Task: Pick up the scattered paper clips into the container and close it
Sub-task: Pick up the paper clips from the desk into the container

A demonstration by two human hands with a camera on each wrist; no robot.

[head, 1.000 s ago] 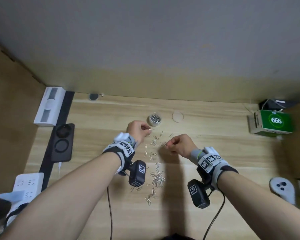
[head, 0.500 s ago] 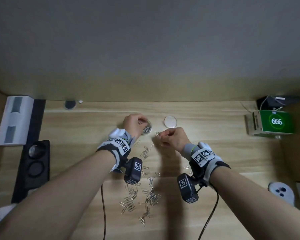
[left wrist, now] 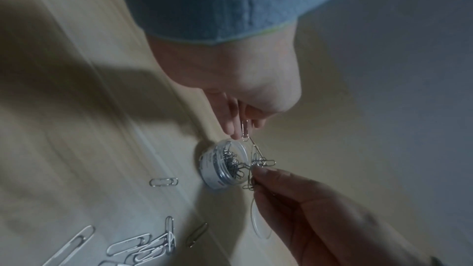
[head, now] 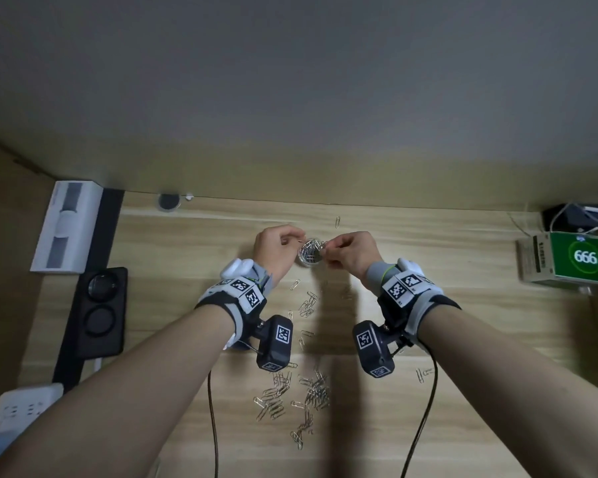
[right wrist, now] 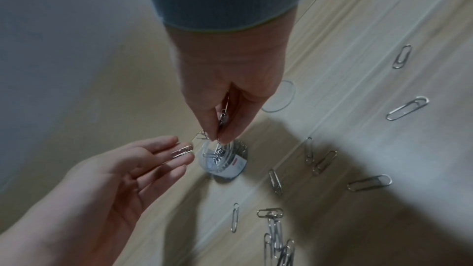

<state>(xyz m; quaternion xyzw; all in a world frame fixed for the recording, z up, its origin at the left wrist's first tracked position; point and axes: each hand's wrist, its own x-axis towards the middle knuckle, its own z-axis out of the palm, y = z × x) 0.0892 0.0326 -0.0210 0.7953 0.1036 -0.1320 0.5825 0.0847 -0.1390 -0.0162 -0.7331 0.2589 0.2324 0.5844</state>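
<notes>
both hands meet over the open container (head: 310,254) at the counter's (head: 463,305) far edge. left hand (head: 276,251) pinches 1 clip (left wrist: 245,129); right hand (head: 351,253) pinches a tangle of clips (left wrist: 258,166) above the rim. the lid (right wrist: 280,97) lies just beside the container. loose clips (head: 290,395) lie nearer the person.

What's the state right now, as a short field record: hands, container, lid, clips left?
container: open, upright, clips inside
left hand: pinches one paper clip by the container's rim
right hand: pinches a bunch of clips over the container
lid: off, flat on the desk beside the container
loose clips: many on the desk, mostly nearer the person
</notes>
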